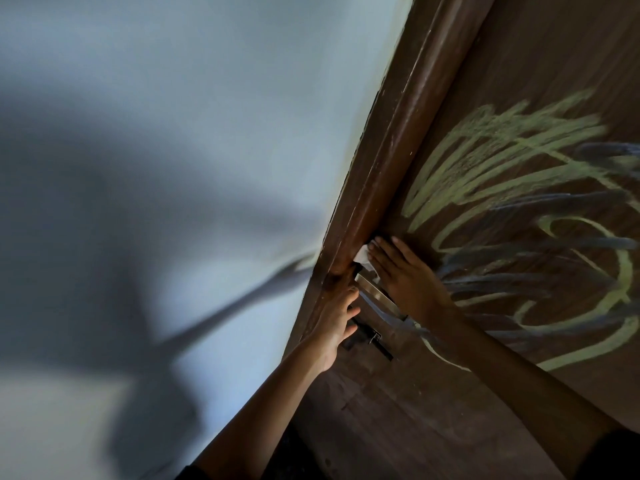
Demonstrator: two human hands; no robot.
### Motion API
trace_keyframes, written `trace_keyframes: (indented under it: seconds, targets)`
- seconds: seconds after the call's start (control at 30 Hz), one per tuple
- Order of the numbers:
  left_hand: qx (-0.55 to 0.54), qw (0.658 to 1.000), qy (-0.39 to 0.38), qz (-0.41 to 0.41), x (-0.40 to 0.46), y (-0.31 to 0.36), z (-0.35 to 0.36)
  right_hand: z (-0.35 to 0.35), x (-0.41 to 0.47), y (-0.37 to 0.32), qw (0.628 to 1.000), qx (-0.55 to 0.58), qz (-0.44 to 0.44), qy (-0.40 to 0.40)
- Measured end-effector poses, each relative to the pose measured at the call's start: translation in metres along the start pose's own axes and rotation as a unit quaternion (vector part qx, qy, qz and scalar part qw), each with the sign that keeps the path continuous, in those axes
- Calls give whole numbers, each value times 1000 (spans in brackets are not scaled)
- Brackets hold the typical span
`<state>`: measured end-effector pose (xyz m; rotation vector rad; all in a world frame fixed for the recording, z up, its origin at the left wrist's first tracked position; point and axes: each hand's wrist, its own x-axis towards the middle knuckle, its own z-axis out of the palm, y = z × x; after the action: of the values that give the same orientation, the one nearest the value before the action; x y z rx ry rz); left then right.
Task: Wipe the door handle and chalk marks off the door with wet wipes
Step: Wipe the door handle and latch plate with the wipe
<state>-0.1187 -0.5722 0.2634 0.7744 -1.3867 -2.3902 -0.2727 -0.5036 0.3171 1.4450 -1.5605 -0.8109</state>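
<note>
Right now the right hand [401, 271] is pressing a white wet wipe [363, 258] flat against the door [433, 410], fingers straight and laid over the wipe, fingertips pointing up and left toward the door frame [391, 168]. The wipe is sitting at the upper end of the metal door handle [377, 296], wedged between that end and the frame. The handle's long axis is running diagonally, from upper left near the wipe down to the lower right, passing just under the right palm. So the rest of the handle is lying below and behind the fingertips, toward the wrist; my guess is the coming stroke needs a pull back along that axis.

The left hand [337, 315] is reaching in from the lower left, touching the door edge just beside the handle, fingers loosely bent; whether it is gripping anything I cannot tell. It looks to be steadying the door. A dark latch [367, 337] is sitting just below it.

The chalk marks [519, 202], yellow-green and blue scribbles, are lying to the right of the right hand, spreading across the panel, some strokes running close to the wrist. They look untouched, so that part is likely still ahead. The right hand is nearer to both handle and chalk. The wall [173, 133] on the left is blurred.
</note>
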Motion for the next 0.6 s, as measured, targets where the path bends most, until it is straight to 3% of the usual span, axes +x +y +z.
trace_keyframes:
  seconds: [0.1, 0.27, 0.47, 0.6]
  targets:
    - [0, 1000, -1, -3, 1, -2, -3, 1, -5, -1, 999, 33, -2, 19]
    - [-22, 1000, 5, -11, 1, -3, -9, -7, -14, 12, 988, 95, 69, 99]
    - [-5, 1000, -5, -14, 2, -8, -7, -1, 0, 10, 993, 53, 72, 79]
    - [-5, 1000, -7, -22, 3, -11, -5, -3, -3, 9, 990, 35, 80, 115]
